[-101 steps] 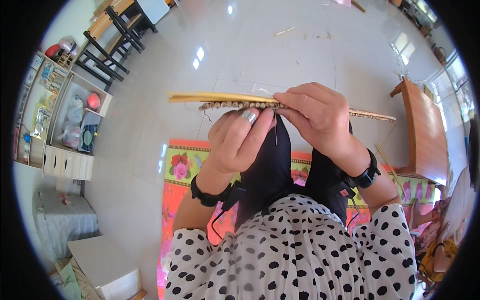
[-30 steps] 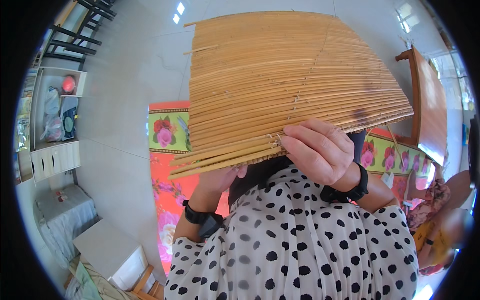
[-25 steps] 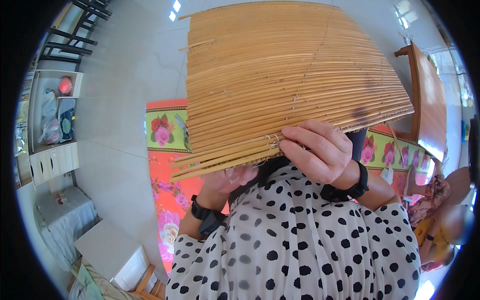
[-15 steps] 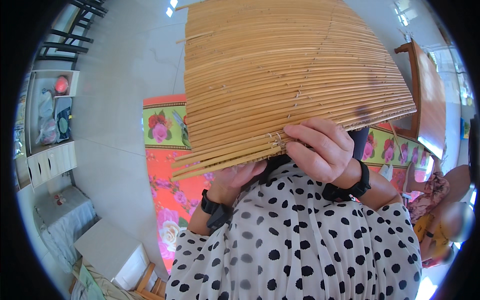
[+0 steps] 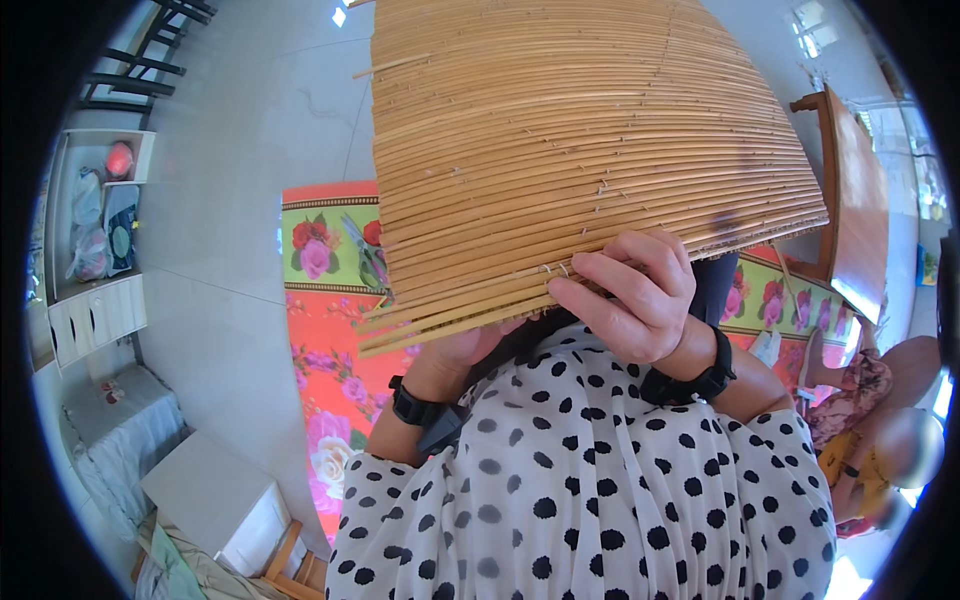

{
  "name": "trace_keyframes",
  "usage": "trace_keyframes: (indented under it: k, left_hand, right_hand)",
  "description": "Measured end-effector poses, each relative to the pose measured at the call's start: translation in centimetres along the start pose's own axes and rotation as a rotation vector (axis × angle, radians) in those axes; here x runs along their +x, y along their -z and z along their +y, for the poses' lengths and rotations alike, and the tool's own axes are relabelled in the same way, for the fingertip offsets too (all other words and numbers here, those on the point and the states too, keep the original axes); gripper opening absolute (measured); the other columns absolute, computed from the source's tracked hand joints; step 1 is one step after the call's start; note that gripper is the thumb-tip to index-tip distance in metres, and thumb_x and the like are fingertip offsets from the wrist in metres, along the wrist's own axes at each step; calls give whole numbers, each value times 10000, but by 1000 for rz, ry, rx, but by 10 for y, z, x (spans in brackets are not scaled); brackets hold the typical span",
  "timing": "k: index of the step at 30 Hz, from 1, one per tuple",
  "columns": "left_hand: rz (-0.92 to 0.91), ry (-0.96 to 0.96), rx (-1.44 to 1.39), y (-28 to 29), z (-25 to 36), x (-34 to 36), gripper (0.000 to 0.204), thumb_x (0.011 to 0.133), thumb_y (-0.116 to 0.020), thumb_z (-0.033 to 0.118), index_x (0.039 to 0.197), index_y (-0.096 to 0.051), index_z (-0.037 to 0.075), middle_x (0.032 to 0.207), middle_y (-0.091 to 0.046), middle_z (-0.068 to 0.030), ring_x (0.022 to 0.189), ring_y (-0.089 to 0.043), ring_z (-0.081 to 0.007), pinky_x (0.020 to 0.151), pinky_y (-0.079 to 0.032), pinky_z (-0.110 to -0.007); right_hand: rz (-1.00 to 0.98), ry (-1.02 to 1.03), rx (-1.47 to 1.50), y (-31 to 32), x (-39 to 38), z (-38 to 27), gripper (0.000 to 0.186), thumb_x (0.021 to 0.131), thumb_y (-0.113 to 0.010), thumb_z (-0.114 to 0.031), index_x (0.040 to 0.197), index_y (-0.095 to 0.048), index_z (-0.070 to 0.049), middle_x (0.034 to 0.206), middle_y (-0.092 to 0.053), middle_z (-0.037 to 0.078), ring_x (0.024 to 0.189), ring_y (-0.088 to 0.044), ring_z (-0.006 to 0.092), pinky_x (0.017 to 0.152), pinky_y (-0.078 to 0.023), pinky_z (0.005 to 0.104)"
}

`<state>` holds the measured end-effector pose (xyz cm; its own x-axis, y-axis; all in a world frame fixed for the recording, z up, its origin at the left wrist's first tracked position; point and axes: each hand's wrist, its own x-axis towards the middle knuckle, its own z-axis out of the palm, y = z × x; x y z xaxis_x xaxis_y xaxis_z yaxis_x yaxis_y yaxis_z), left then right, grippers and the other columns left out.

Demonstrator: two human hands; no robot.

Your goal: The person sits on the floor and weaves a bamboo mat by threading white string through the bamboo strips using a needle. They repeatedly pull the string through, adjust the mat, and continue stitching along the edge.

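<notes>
A large mat of thin tan sticks [image 5: 560, 120], bound with rows of pale thread knots, fills the upper middle. My right hand [image 5: 630, 300] grips its near edge, fingertips on the top face beside white thread loops and a few loose-ended yellow sticks [image 5: 420, 327] that jut to the left. My left hand [image 5: 462, 348] is underneath that edge, curled, with its fingertips and whatever they hold hidden by the sticks. Black bands circle both wrists. Scissors [image 5: 362, 250] lie on the floral floor mat [image 5: 330, 395] left of the stick mat.
Black chair legs [image 5: 140, 85] stand upper left, above a shelf unit [image 5: 95, 310] with bagged items. A pale box [image 5: 210, 490] sits lower left. A wooden table [image 5: 855, 200] is at right; below it another person [image 5: 860, 400] in a flowered garment sits.
The stick mat rose from a narrow edge-on strip to a broad face spread before me. Over the last second it crept farther upward in view; my right hand shifted slightly left with its fingers still on it.
</notes>
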<state>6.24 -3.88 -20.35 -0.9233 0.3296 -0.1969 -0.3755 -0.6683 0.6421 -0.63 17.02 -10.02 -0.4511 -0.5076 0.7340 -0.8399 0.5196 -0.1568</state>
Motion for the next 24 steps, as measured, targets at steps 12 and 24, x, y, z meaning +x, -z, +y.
trace_keyframes:
  k: [12, 24]
  left_hand:
    - [-7, -59, -183, -7, 14, 4, 554, 1056, -493, 521, 1352, -575, 60, 1012, -680, -55, 680, -542, -121, 760, -505, -365]
    - [113, -56, -320, -16, 13, 8, 562, 1060, -495, 499, 1409, -539, 61, 1217, -686, -115, 836, -643, -177, 731, -533, -292]
  right_hand:
    - [112, 26, 117, -4, 0, 8, 302, 676, -715, -163, 948, -586, -140, 982, -738, 81, 815, -664, 247, 653, -499, 324]
    - [74, 51, 98, 0, 4, 9, 394, 659, -741, -154, 1050, -718, -194, 966, -709, -1, 785, -638, 201, 660, -484, 308]
